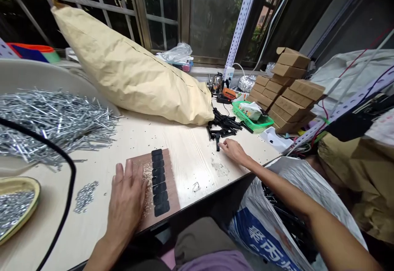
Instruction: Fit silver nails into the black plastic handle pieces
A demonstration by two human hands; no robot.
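Observation:
My left hand point(126, 193) lies flat, fingers stretched out, on the left part of a reddish-brown board point(174, 181). Beside it on the board, a row of black rounded-square pads point(159, 178) runs toward the table's front edge, with pale crumbs scattered between. Farther right, my right hand point(234, 150) is closed, its thumb and fingertips at a short black T-shaped plastic piece point(218, 143). That piece is at the near side of a loose pile of black plastic parts point(226, 121). Part of the grip is hidden by the fingers.
Left stand a big tub point(18, 72) of long metal rods point(55, 119) and a yellow-rimmed bowl point(37, 185) of small metal parts. A stuffed paper sack point(132, 70) lies behind. On the right are a green basket point(264, 123), cardboard boxes point(295, 90) and a white woven bag point(255, 205).

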